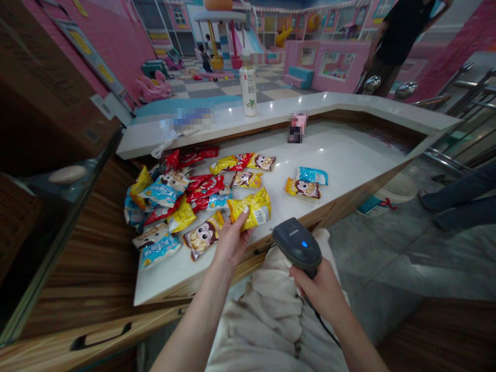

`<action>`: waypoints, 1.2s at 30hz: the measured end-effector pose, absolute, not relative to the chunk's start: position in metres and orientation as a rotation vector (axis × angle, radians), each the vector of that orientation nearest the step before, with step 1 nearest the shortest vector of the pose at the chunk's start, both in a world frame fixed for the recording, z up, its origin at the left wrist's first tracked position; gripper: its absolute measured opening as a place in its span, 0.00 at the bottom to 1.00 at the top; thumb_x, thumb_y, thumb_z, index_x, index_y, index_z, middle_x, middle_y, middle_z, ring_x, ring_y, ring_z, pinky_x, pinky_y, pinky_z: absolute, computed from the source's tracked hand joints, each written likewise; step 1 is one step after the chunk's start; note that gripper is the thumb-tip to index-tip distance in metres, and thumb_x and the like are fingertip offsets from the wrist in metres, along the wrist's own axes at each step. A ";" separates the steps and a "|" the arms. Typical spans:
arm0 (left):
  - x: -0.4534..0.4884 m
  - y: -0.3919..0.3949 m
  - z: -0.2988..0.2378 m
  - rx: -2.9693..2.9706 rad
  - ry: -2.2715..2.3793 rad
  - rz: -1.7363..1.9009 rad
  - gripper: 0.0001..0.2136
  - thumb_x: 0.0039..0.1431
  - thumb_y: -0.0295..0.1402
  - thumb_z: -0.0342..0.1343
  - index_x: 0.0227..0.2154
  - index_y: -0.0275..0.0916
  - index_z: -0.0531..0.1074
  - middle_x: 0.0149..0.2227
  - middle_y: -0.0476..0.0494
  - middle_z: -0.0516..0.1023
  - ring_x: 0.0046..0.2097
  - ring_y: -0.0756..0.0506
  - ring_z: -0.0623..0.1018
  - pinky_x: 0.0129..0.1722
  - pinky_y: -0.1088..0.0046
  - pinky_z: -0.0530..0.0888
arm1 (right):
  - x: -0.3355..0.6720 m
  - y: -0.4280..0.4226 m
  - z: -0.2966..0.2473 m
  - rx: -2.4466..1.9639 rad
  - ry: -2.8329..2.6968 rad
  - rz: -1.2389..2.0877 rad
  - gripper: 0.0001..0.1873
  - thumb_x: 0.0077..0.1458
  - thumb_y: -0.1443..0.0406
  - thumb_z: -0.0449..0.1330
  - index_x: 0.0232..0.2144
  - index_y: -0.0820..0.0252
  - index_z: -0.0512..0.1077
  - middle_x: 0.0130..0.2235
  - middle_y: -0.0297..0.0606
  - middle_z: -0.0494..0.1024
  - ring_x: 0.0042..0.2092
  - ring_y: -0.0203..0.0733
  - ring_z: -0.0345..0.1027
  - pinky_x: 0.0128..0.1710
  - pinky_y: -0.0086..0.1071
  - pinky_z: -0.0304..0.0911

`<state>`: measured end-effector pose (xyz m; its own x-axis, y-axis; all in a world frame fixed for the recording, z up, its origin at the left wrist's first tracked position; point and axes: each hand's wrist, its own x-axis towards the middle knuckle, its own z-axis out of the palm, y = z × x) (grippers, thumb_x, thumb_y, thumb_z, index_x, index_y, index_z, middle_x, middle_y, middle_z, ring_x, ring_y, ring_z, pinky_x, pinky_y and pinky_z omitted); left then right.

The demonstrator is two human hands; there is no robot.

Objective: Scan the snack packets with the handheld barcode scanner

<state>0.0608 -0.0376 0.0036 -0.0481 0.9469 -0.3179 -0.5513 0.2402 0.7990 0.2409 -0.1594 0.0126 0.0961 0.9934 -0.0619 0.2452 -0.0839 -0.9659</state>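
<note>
My left hand (233,240) grips a yellow snack bag (253,206) by its lower left side, its pale printed label panel facing up and right. In my right hand (321,284) is a black barcode scanner (296,245) with a blue light lit on top. The scanner's head points up and left, close to the held bag but apart from it. Left of my left hand lies a pile of red, blue and yellow snack bags (166,191). Two more lie to the right, a blue snack bag (312,175) and a yellow-brown snack bag (303,188).
A white counter (271,178) has a raised ledge (217,123) carrying a white bottle (248,88). Cardboard boxes (50,67) stand at the left. A person in dark clothes (401,36) stands beyond the ledge. A bucket (382,199) sits on the floor at the right.
</note>
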 end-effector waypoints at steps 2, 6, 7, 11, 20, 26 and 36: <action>0.062 -0.036 0.003 0.571 1.029 1.312 0.13 0.54 0.36 0.66 0.42 0.42 0.74 0.49 0.41 0.80 0.52 0.42 0.79 0.44 0.71 0.80 | 0.238 -0.157 0.015 -1.482 -1.346 1.025 0.10 0.53 0.64 0.61 0.22 0.56 0.67 0.17 0.28 0.68 0.20 0.35 0.61 0.20 0.27 0.58; 0.064 -0.035 0.003 0.601 1.069 1.342 0.14 0.54 0.38 0.66 0.42 0.41 0.74 0.49 0.40 0.79 0.51 0.43 0.80 0.43 0.71 0.80 | 0.233 -0.153 0.018 -1.490 -1.401 0.964 0.04 0.52 0.65 0.61 0.26 0.58 0.72 0.19 0.30 0.71 0.24 0.39 0.66 0.22 0.27 0.59; 0.065 -0.034 0.003 0.589 1.069 1.361 0.15 0.53 0.38 0.67 0.42 0.40 0.74 0.49 0.41 0.79 0.49 0.44 0.80 0.42 0.72 0.81 | 0.232 -0.152 0.018 -1.487 -1.408 0.962 0.03 0.52 0.65 0.61 0.28 0.59 0.73 0.19 0.30 0.72 0.25 0.40 0.67 0.22 0.27 0.60; 0.067 -0.034 0.002 0.578 1.056 1.420 0.17 0.52 0.37 0.68 0.43 0.38 0.73 0.49 0.40 0.80 0.46 0.46 0.81 0.42 0.72 0.80 | 0.229 -0.151 0.018 -1.480 -1.441 0.999 0.06 0.54 0.65 0.61 0.34 0.60 0.76 0.18 0.29 0.72 0.25 0.42 0.69 0.22 0.27 0.60; 0.069 -0.033 -0.002 0.666 0.991 1.421 0.17 0.54 0.36 0.66 0.45 0.39 0.72 0.52 0.38 0.79 0.51 0.39 0.80 0.48 0.62 0.79 | 0.229 -0.152 0.023 -1.509 -1.445 0.996 0.06 0.54 0.65 0.60 0.33 0.60 0.76 0.15 0.27 0.68 0.22 0.40 0.67 0.20 0.27 0.58; 0.068 -0.031 -0.004 0.628 1.070 1.410 0.19 0.53 0.38 0.67 0.46 0.39 0.72 0.51 0.39 0.79 0.48 0.44 0.81 0.45 0.69 0.79 | 0.231 -0.153 0.020 -1.506 -1.439 0.979 0.06 0.54 0.64 0.61 0.34 0.60 0.76 0.16 0.29 0.70 0.24 0.41 0.68 0.22 0.27 0.60; 0.081 -0.014 -0.009 0.684 1.036 1.402 0.18 0.58 0.37 0.60 0.51 0.40 0.71 0.53 0.41 0.77 0.55 0.41 0.77 0.46 0.66 0.78 | 0.244 -0.155 0.018 -1.526 -1.440 0.903 0.05 0.53 0.64 0.60 0.28 0.60 0.73 0.26 0.35 0.76 0.30 0.42 0.69 0.30 0.30 0.64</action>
